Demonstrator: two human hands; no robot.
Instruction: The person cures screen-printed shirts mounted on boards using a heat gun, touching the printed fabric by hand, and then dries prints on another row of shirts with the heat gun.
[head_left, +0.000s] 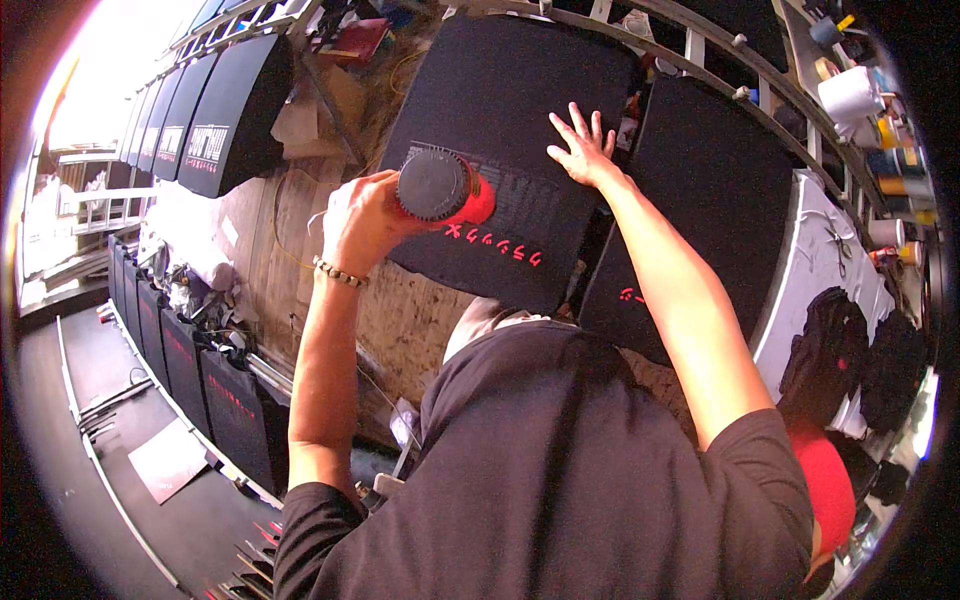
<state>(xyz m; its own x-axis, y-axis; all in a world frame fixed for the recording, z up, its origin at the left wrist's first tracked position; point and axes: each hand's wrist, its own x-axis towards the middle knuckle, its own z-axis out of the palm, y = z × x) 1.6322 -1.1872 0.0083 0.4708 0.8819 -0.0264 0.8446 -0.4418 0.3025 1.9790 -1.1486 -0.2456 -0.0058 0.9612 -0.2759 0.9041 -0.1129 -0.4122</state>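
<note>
The left hand (pixel 357 222) grips a red heat tool (pixel 445 188) with a round black end, held over the near part of a black fabric panel (pixel 500 100) — a row of red marks (pixel 495 246) runs along its lower edge. The right hand (pixel 583 148) lies flat, fingers spread, on the same panel. More black panels (pixel 235 110) stand along the worn wooden worktop (pixel 300 215).

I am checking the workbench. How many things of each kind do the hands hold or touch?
Red tool with black round end, in left hand: 1
Black fabric panel, under right hand: 1
Total: 2
</note>
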